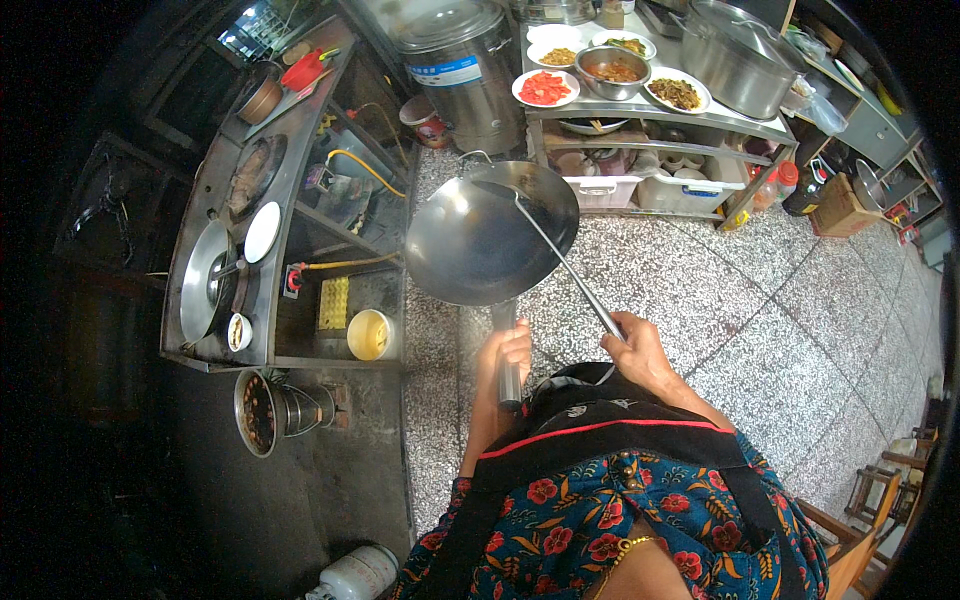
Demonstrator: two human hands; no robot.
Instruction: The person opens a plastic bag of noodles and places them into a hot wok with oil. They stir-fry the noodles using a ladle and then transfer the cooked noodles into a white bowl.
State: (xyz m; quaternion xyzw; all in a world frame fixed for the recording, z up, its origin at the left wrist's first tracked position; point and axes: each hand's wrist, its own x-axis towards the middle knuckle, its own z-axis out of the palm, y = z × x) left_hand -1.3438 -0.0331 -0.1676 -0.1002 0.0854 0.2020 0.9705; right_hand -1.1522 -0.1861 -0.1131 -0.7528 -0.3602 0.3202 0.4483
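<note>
My left hand [513,352] is wrapped around the thick metal handle of a steel wok [487,240], which I hold out over the speckled floor. The wok's inside faces me, and no food shows in it. In my right hand [637,352] is the long handle of a metal cooking ladle or spatula [555,251]. Its dark head rests inside the wok near the far rim; its exact shape is hard to tell. Both hands are just in front of my black apron [600,442].
At left, a steel stove counter [300,187] carries a second wok [204,277], a white plate [262,231] and a small bowl [239,332]. Ahead, a steel table [637,112] bears several plated dishes and a large lidded pot [739,60]. A gas cylinder [360,571] stands lower left.
</note>
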